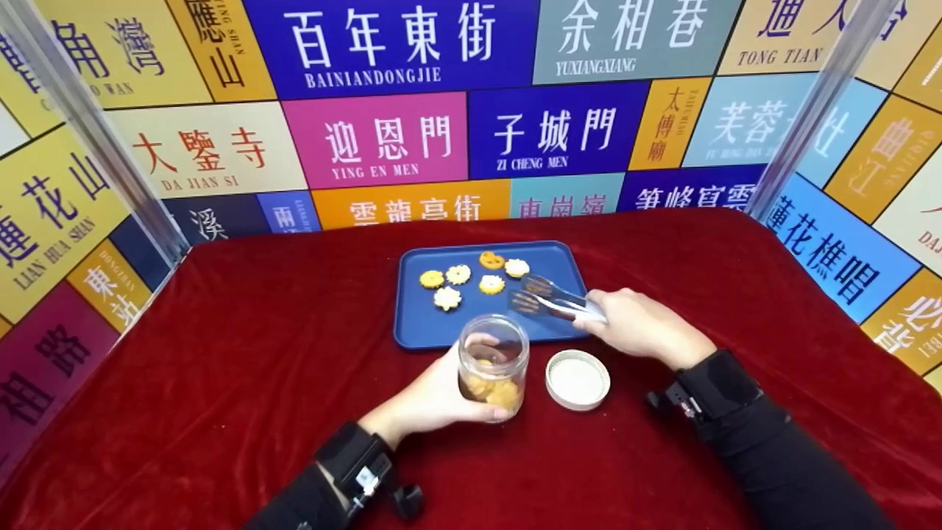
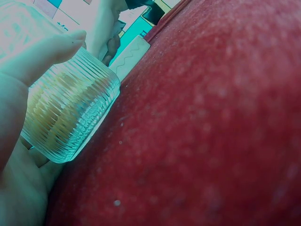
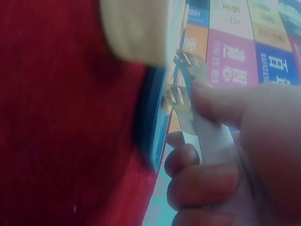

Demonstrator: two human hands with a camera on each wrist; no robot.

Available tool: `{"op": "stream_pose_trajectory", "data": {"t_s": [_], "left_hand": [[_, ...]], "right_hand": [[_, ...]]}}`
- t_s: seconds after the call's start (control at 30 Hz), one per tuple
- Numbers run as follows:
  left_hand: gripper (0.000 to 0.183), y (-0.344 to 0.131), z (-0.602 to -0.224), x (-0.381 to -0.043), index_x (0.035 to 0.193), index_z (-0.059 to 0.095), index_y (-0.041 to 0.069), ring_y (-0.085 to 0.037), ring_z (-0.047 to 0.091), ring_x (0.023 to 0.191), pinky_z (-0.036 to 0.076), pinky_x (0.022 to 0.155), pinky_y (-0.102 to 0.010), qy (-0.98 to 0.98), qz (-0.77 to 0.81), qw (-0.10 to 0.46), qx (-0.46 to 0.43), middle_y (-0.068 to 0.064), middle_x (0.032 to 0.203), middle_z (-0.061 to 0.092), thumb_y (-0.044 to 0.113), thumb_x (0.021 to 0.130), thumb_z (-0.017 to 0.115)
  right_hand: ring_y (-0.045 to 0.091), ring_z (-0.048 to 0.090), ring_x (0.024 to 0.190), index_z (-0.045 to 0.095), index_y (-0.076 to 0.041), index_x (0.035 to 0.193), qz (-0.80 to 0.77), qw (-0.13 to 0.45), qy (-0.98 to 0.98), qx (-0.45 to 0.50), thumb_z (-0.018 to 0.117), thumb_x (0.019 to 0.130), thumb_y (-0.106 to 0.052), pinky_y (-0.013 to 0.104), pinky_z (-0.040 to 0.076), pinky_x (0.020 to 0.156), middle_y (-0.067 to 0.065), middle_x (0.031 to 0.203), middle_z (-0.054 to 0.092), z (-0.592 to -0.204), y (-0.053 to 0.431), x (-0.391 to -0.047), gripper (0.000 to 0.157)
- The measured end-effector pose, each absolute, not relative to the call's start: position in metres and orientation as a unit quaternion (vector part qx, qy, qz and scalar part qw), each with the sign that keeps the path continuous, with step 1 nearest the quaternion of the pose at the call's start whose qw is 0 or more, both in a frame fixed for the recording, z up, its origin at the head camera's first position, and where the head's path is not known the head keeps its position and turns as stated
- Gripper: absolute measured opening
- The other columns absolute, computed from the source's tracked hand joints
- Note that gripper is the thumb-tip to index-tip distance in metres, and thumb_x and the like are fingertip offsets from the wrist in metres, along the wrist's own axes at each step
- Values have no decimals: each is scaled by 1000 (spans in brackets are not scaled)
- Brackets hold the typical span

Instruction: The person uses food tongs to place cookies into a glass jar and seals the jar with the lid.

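Note:
My left hand [image 1: 427,397] grips a clear ribbed jar [image 1: 494,368] with its mouth uncovered, and yellowish cookies [image 2: 61,108] lie in its lower part. In my right hand [image 1: 640,324] is a pair of metal tongs [image 1: 548,298], held by the handles. The two slotted ends of the tongs are spread apart over the right part of the blue tray [image 1: 412,331], with nothing between them. Several small cookies [image 1: 447,298] lie on that tray, some pale and flower-shaped, along with a pretzel-shaped one [image 1: 491,259]. In the right wrist view, curled fingers [image 3: 202,183] wrap the tong handles.
A round, pale lid [image 1: 578,379] lies on the red cloth [image 1: 280,353] to the right of the jar, in front of the tray. Printed sign panels [image 1: 383,140] stand behind the table and along both sides, with clear posts at the corners.

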State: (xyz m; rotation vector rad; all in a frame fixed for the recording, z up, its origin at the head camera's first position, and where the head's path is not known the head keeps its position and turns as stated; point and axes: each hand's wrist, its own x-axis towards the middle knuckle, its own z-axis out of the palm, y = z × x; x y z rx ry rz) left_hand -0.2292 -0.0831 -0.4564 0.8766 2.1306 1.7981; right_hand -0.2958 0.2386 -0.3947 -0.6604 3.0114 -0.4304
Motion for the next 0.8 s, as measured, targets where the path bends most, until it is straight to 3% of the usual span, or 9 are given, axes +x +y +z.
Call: {"op": "stream_pose_trajectory", "data": {"t_s": [0.4,0.57,0.8], "left_hand": [[88,-83,-456,-229,147,45,12,-17,62,127,46,114,-35,722,613,109,301,-3,136,64,11,76,96],[88,-83,-455,-229,148,45,12,-17,62,127,46,114,-35,722,613,110,302,-3,136,64,11,76,96],[89,-83,-456,-229,148,45,11,-16,61,127,46,114,-34,728,607,105,302,-3,136,64,12,75,97]], "right_hand": [[22,55,72,67,-8,115,-152,3,967,-205,69,104,-40,37,41,65,3,81,61,-373,249,-295,34],[23,59,78,67,-10,123,-152,-3,968,-199,68,104,-43,40,44,70,5,91,66,-358,250,-288,38],[26,61,81,66,-13,122,-128,-26,970,-207,65,106,-46,44,46,72,6,91,67,-344,251,-281,37]]}}
